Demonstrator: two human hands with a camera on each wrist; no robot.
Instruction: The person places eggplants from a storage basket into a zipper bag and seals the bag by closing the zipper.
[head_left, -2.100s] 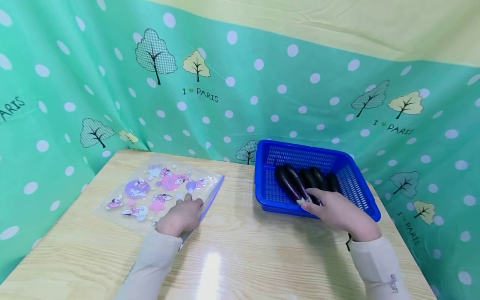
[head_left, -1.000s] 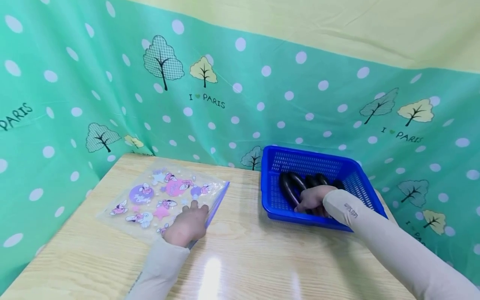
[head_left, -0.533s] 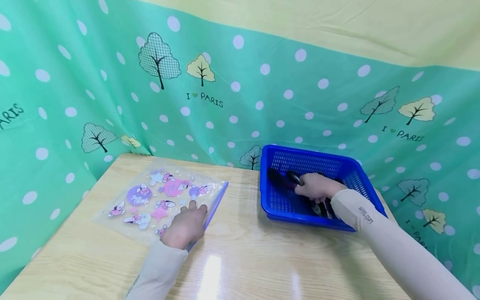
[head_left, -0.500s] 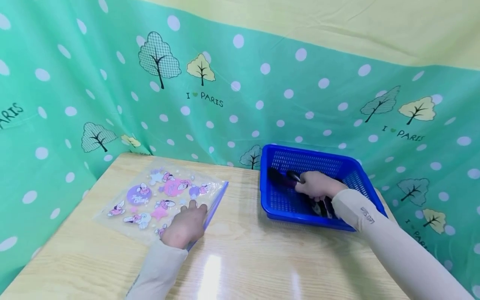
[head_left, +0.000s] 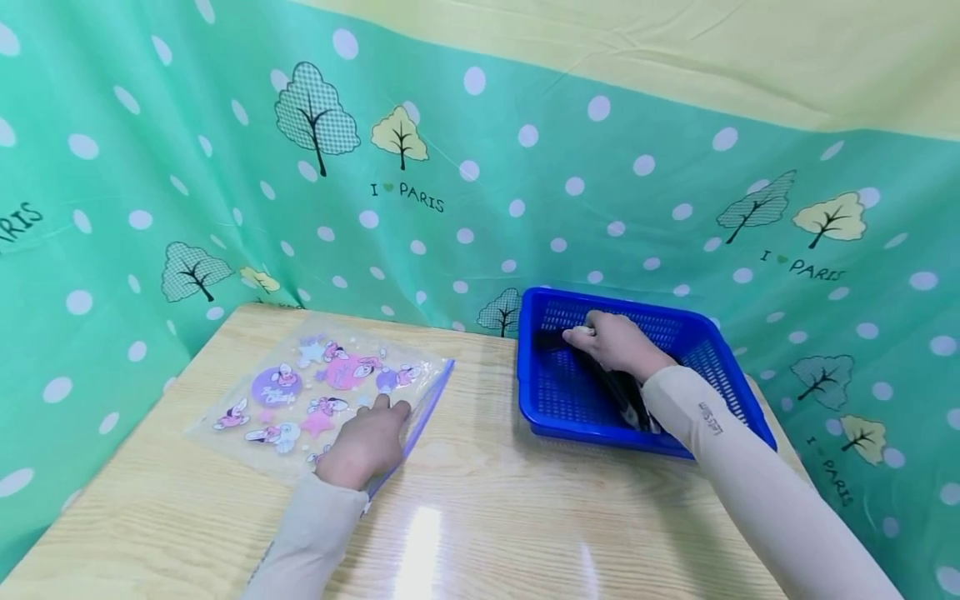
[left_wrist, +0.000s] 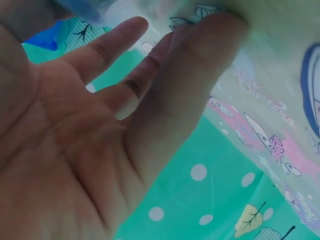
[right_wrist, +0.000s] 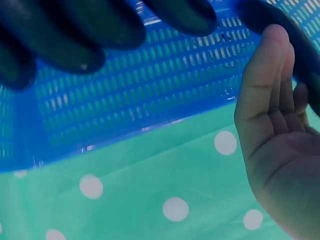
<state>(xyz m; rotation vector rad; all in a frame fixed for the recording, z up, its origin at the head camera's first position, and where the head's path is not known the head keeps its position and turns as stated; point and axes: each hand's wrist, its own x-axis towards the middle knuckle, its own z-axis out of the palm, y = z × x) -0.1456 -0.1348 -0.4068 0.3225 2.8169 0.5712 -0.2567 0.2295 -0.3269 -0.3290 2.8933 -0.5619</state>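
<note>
My left hand (head_left: 369, 442) pinches the edge of a clear zip bag (head_left: 281, 433), printed in pink and purple, beside its purple zip strip. In the left wrist view, the thumb of the left hand (left_wrist: 100, 130) presses into the bag's film (left_wrist: 280, 95). Inside the blue plastic basket (head_left: 645, 448), my right hand (head_left: 624, 346) grips a dark purple eggplant (head_left: 550, 339) near its pale stem end. Its fingers curl against that eggplant (right_wrist: 295, 45) in the right wrist view. More eggplants (head_left: 618, 387) lie below the hand, partly hidden by it and the sleeve.
A light wooden table (head_left: 480, 517) carries the bag on the left and the basket on the right. Close behind them hangs a green dotted curtain (head_left: 420, 150) with tree prints. Several other eggplants (right_wrist: 115, 25) line the basket's interior.
My right hand has moved from the eggplants' stem ends toward the back of the basket, and an eggplant there has shifted left. My left hand has stayed at the bag's edge.
</note>
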